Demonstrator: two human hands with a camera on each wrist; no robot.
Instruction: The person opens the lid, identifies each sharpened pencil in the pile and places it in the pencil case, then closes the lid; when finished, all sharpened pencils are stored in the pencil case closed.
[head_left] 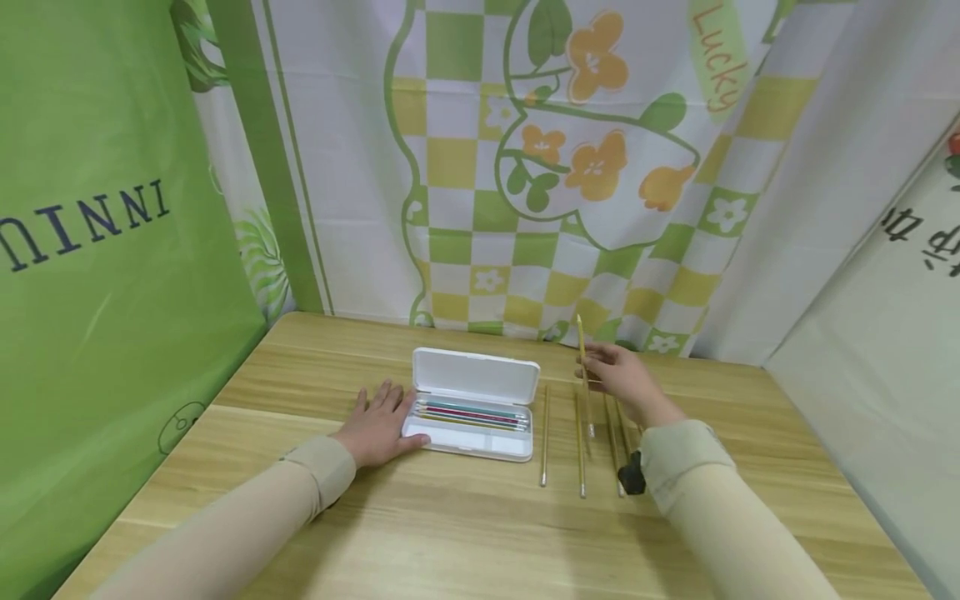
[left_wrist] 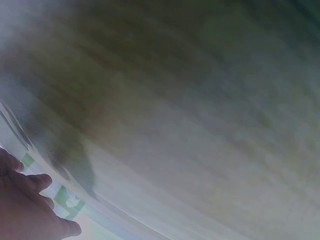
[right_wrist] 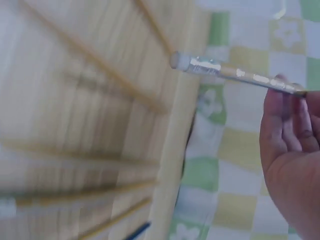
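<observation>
My right hand (head_left: 628, 385) pinches a yellow pencil (head_left: 582, 354) above the table, its eraser end (right_wrist: 187, 62) pointing down toward the tabletop. Fingers and thumb meet on the pencil in the right wrist view. My left hand (head_left: 377, 429) lies with spread fingers at the left side of an open white pencil case (head_left: 474, 450), the thumb on its front left corner. Inside the case, several pencils (head_left: 472, 414) lie side by side in the rear part, teal, red and yellow among them. The left wrist view shows mostly blurred tabletop and part of the left hand (left_wrist: 30, 210).
Several yellow pencils lie apart to the right of the case, including one (head_left: 545, 437) nearest it and another (head_left: 581, 458) farther right. The case's lid (head_left: 476, 375) stands raised at the back. A patterned curtain (head_left: 480, 167) hangs behind the wooden table (head_left: 465, 533).
</observation>
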